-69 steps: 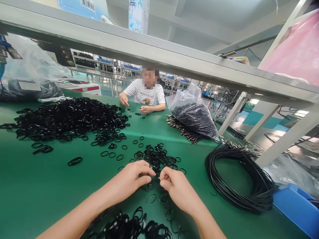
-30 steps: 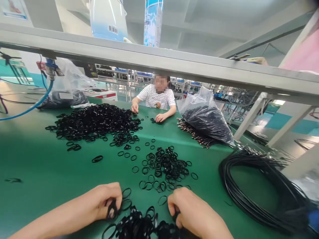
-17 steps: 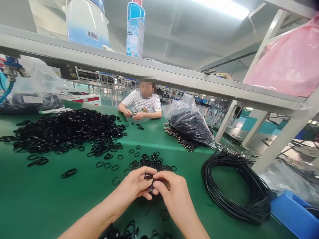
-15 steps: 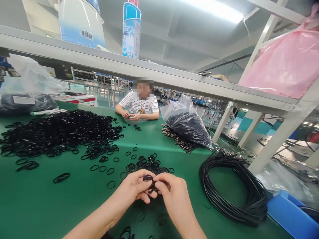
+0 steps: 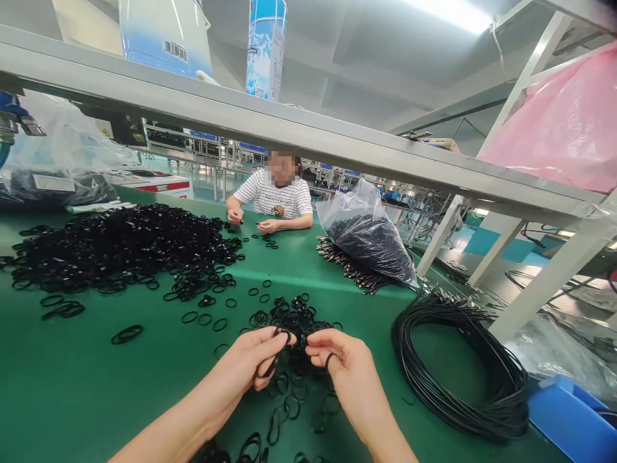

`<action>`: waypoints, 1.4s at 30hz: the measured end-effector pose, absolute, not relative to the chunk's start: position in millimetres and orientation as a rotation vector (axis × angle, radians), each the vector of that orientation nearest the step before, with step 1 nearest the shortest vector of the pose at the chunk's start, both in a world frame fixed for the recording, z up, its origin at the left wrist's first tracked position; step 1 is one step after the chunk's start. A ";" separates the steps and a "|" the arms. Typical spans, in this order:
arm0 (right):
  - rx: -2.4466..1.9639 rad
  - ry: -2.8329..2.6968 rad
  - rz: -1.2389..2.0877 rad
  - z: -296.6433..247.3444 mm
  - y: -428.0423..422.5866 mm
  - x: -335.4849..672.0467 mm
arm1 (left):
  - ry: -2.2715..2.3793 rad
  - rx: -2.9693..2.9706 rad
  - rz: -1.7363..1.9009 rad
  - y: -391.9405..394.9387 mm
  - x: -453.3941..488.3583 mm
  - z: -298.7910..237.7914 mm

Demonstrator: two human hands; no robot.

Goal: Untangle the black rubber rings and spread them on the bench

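Note:
My left hand [image 5: 250, 368] is pinched on thin black rubber rings [image 5: 271, 365]; one loop shows at the fingertips and others hang under the fingers. My right hand [image 5: 348, 372] is curled beside it, thumb and forefinger close together, with a black ring [image 5: 329, 359] round a finger. The two hands hover above a small scatter of black rings [image 5: 292, 321] on the green table [image 5: 96, 379]. More loose rings [image 5: 279, 421] lie under my wrists.
A big heap of black rings [image 5: 116, 247] lies at the left. A coil of black cable [image 5: 463, 366] lies at the right, by a blue bin [image 5: 573, 421]. A clear bag of dark parts [image 5: 371, 238] stands behind it. A person in a striped shirt [image 5: 277, 196] sits across the table.
My hands, pinched together on one ring half a second ago, have drawn slightly apart. A second ago they were lower, in the near pile of rings.

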State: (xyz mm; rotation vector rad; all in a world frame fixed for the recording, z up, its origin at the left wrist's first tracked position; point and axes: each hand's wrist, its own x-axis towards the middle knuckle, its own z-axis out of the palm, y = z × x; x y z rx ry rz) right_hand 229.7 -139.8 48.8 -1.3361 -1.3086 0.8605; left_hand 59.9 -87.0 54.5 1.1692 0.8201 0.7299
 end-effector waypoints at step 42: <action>-1.099 -0.887 1.300 53.0 -139.3 212.7 | 0.787 1.287 0.813 -92.6 61.3 63.9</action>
